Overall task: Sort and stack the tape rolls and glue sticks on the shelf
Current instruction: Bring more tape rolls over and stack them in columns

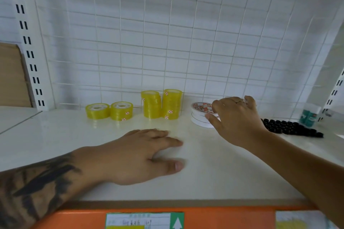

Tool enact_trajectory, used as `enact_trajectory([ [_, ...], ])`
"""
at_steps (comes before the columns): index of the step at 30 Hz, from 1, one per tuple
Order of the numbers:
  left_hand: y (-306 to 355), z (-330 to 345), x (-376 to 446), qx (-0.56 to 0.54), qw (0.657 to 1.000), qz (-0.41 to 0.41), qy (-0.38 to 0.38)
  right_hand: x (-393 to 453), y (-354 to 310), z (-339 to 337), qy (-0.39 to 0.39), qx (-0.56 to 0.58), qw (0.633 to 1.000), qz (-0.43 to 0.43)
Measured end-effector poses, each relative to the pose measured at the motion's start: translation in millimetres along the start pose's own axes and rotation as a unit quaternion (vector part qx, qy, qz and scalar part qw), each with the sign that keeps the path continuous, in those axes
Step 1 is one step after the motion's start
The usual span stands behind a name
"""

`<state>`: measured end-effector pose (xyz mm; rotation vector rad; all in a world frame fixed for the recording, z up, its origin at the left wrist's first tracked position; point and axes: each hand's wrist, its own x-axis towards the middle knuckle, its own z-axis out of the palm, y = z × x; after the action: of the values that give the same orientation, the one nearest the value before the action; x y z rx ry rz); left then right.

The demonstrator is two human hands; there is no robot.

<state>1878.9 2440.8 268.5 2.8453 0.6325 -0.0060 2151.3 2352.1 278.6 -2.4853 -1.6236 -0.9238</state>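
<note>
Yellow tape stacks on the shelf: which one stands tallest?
The rightmost yellow tape stack, against the wire grid back beside the white tape rolls; its neighbour is slightly shorter, and the two left stacks are low.

2 low yellow tape stacks [109,111], 2 tall [161,103] – 1 white stack [200,115] (approx.)

A single head-worn view looks forward and down onto the white shelf [55,135], close in, facing its wire-grid back panel [167,33]; the wide-angle edges seem slightly bowed.
</note>
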Motion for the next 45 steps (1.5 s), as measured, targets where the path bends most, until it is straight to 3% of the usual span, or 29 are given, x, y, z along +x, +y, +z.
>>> enact_trajectory([
  [11,3,-3,-2,-0.011,1.0,-0.004,0.001,0,1,-9,-0.05,0.029,0.998,-0.011],
  [21,3,-3,-2,-0.011,1.0,0.011,0.018,-3,5,-8,-0.047,0.07,0.996,-0.009],
  [23,0,-8,-1,0.011,0.998,0.01,0.054,-2,3,-15,-0.044,0.08,0.995,-0.025],
  [28,-24,-46,23,0.02,0.963,-0.065,0.259,18,-16,-48,-0.038,0.141,0.987,-0.068],
  [30,-38,-67,37,0.043,0.953,-0.086,0.287,36,-27,-56,-0.051,0.167,0.981,-0.082],
  [33,-57,-92,57,0.067,0.952,-0.106,0.279,66,-45,-57,-0.072,0.207,0.972,-0.083],
  [38,-71,-104,88,0.113,0.968,-0.102,0.197,100,-65,-47,-0.122,0.232,0.962,-0.071],
  [45,-78,-110,109,0.048,0.986,-0.113,0.115,122,-67,-46,-0.177,0.206,0.959,-0.084],
])
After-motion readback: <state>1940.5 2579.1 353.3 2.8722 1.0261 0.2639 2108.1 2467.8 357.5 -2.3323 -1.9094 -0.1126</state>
